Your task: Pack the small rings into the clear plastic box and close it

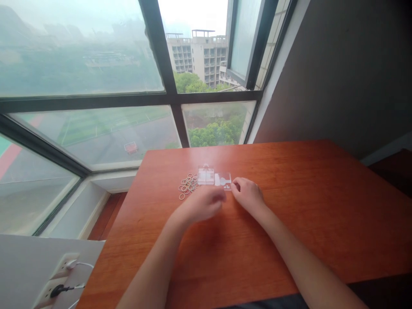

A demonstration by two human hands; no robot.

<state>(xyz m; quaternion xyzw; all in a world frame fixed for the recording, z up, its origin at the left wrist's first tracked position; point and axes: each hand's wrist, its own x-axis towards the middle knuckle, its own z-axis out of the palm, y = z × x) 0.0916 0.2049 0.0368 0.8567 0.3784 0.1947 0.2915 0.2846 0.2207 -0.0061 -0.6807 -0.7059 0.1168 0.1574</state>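
Observation:
Near the far middle of the wooden table lie a clear plastic box [206, 175] and, beside it on the right, a flat clear plastic plate [227, 177] with pale shapes on it. My left hand [204, 204] hovers just in front of them, slightly blurred, its fingers curled together; whatever they hold, if anything, is hidden. At the plate's right edge, my right hand [249, 194] is closed, thumb and forefinger pinched against that edge. Several metal rings [187, 184] form a loose pile left of the box, behind my left hand. One ring [182, 196] lies slightly nearer to me.
A reddish-brown table [322, 206] spreads under both arms, its far edge close to the windows. One window pane [246, 38] is tilted outward. Wall sockets [59, 279] with plugged-in cables are at lower left, beside the table's left edge.

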